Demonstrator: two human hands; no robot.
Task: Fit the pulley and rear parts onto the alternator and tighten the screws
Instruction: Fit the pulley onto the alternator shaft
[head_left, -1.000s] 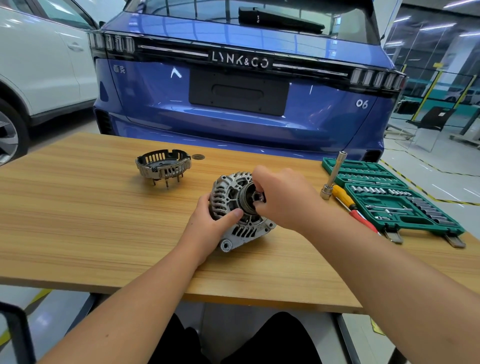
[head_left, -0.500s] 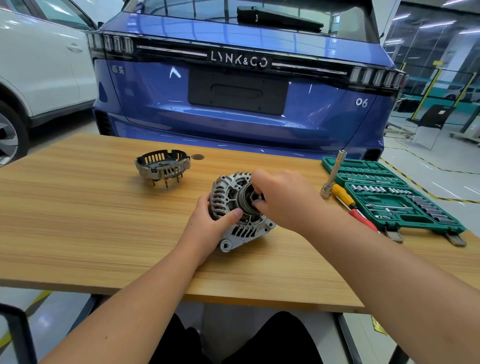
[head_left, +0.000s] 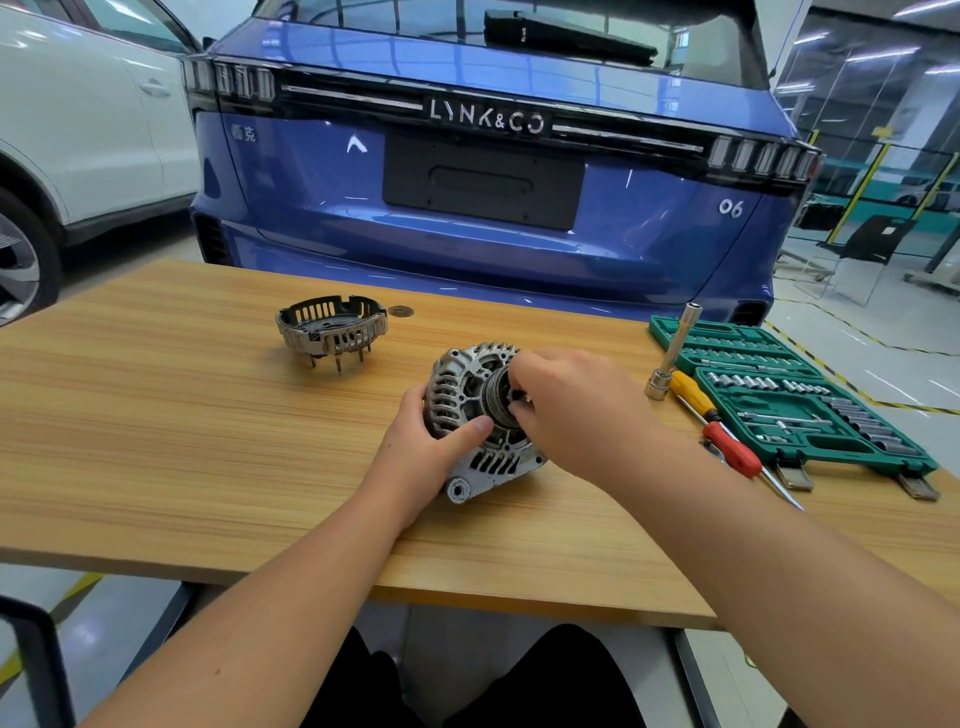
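Note:
A silver alternator (head_left: 470, 415) lies tilted on the wooden table (head_left: 156, 441), its dark pulley (head_left: 497, 399) facing me. My left hand (head_left: 428, 447) grips the alternator's left side, thumb across the front housing. My right hand (head_left: 571, 405) covers the right half of the pulley, with its fingers curled round it at the hub. The finned rear cover (head_left: 332, 330) stands alone at the back left of the table. A small round washer (head_left: 400, 310) lies just right of that cover.
An open green socket set (head_left: 795, 400) sits at the right edge, with a chrome socket extension (head_left: 672, 353) leaning on it and a yellow and red screwdriver (head_left: 719, 431) beside it. A blue car (head_left: 483, 182) stands close behind the table, a white car (head_left: 78, 130) to the left.
My right hand's fingers have shifted slightly on the pulley hub. The alternator and my left hand stay in place.

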